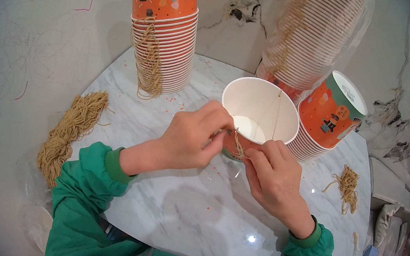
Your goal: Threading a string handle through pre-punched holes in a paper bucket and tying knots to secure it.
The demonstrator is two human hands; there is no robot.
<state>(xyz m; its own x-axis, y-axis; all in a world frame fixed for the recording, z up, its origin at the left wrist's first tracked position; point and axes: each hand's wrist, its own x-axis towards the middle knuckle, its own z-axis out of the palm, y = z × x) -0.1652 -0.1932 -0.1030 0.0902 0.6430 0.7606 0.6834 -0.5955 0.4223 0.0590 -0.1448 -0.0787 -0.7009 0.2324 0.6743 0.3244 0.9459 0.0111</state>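
Observation:
A paper bucket (pixel 243 95), white inside with an orange and green printed outside, stands upright on the table in front of me. A thin tan string (pixel 238 144) hangs in a loose bunch at its near side. My left hand (pixel 188 135) pinches the string near the bucket's front rim. My right hand (pixel 276 173) pinches the same string at the lower right, its fingers close to the bucket's wall. One strand of string runs up the inner wall behind my right hand. Whether it is fixed to the rim I cannot tell.
A tall stack of nested paper buckets (pixel 178 51), draped with string, stands back left. A wrapped stack (pixel 314 44) and a shorter upside-down stack (pixel 329 111) are back right. A thick string bundle (pixel 72 133) lies left, a small tangle (pixel 346 187) right, on the marbled table (pixel 177 213).

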